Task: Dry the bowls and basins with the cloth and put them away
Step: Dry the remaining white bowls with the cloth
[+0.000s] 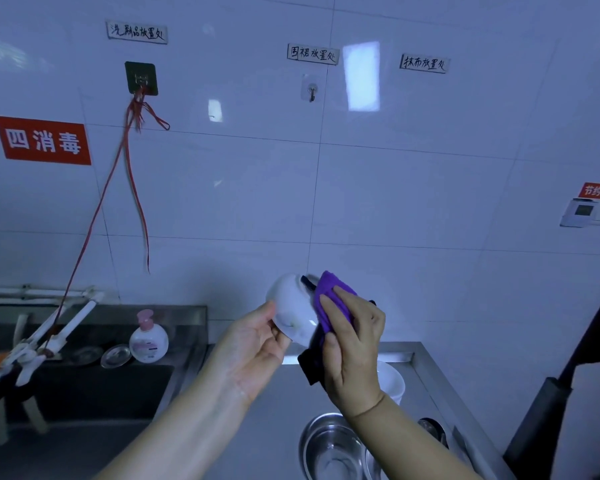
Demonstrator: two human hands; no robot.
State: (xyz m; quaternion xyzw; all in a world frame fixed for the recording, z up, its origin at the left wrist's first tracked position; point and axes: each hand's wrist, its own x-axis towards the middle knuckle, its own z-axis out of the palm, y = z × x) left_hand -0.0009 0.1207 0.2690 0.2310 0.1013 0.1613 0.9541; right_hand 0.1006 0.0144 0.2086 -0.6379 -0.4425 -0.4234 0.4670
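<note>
My left hand (257, 344) pinches the small white ceramic bowl (293, 306) by its rim, tilted in the air so my right hand (352, 341), fingers pressed flat on the purple cloth (329, 299), can rub its outside. Steel basins (329, 448) wait below on the tabletop (274, 410).

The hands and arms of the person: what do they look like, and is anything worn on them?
Both forearms are bare, with no sleeves in view. The left hand and the right hand wear no gloves. No ring or watch is visible.
</note>
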